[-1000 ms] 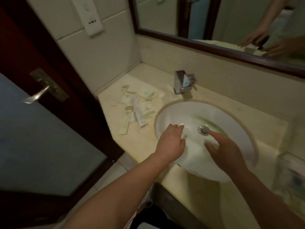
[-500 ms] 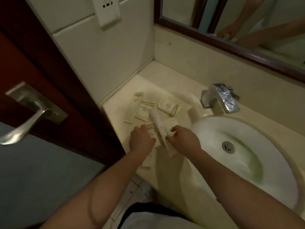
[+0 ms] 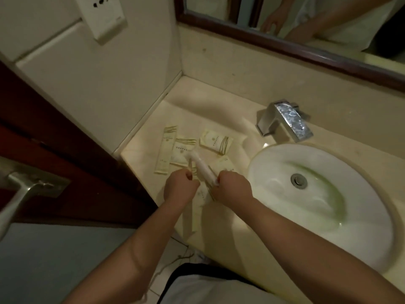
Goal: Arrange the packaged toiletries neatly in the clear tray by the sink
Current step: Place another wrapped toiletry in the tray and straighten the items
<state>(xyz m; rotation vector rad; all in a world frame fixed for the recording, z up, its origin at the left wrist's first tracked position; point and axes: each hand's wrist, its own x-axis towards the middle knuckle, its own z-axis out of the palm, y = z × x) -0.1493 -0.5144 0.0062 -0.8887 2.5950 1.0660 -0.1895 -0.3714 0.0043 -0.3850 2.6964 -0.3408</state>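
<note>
- Your right hand (image 3: 232,186) has its fingers curled around the white tube (image 3: 202,166); your left hand (image 3: 179,189) pinches a sachet edge.
- Loose sachets (image 3: 215,141) lie beyond your fingertips; no tray in view, so nothing is arranged yet.

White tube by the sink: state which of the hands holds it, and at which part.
The right hand grips the white tube at its near end. The left hand is closed on a cream packet edge beside it.

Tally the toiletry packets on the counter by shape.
Long narrow sachet: 1
Squarish flat packets: 3
White tube-shaped pack, at the right hand: 1
Partly hidden under the left hand: at least 1, kind unclear
Total: at least 6
</note>
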